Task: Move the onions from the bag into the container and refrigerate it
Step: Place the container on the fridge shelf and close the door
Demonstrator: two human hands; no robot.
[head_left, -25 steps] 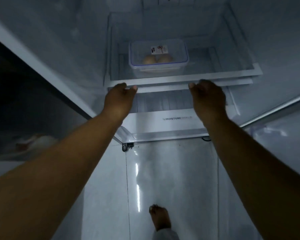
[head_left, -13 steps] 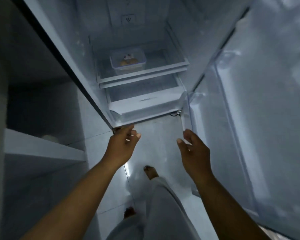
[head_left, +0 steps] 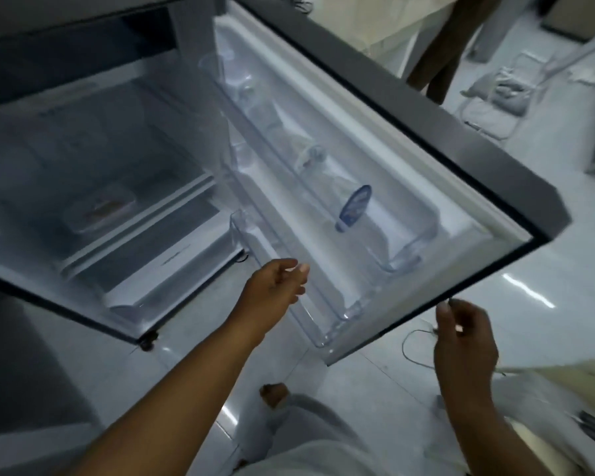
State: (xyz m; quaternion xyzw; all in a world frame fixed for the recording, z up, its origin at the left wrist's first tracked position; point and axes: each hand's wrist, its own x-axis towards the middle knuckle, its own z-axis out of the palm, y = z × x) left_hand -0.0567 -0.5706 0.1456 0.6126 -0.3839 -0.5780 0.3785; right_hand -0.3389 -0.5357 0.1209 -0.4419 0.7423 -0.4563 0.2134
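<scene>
Now the container (head_left: 98, 209) sits on a glass shelf (head_left: 134, 218) inside the open refrigerator (head_left: 83, 139), blurred in this view, so the onions inside cannot be made out. What is left to handle is most likely the refrigerator door (head_left: 409, 159), which stands swung wide toward the person. It looks stiff and fairly heavy, with clear plastic bins (head_left: 375, 255) on its inner face and a bottle with a blue label (head_left: 352, 209) lying in one of them; a hard swing could rattle that bottle. The outer edge with its dark gasket is probably the best place to push or take hold, since the bins are thin and look brittle.

The right hand (head_left: 464, 338) hovers just at the door's lower corner, fingers (head_left: 445, 309) loosely curled, holding nothing; whether they touch the edge I cannot tell. The left hand (head_left: 273, 293) is open and empty, near the lowest door bin but apart from it.

No work surface is in view here. The floor (head_left: 375, 379) is pale, glossy tile that may be slippery for the bare foot (head_left: 272, 395) standing on it, and a thin cable (head_left: 416, 345) lies on it just below the door. Farther off in the room, another person's legs (head_left: 443, 46) stand beside a pale counter, and a wire rack (head_left: 488, 101) rests on the floor.
</scene>
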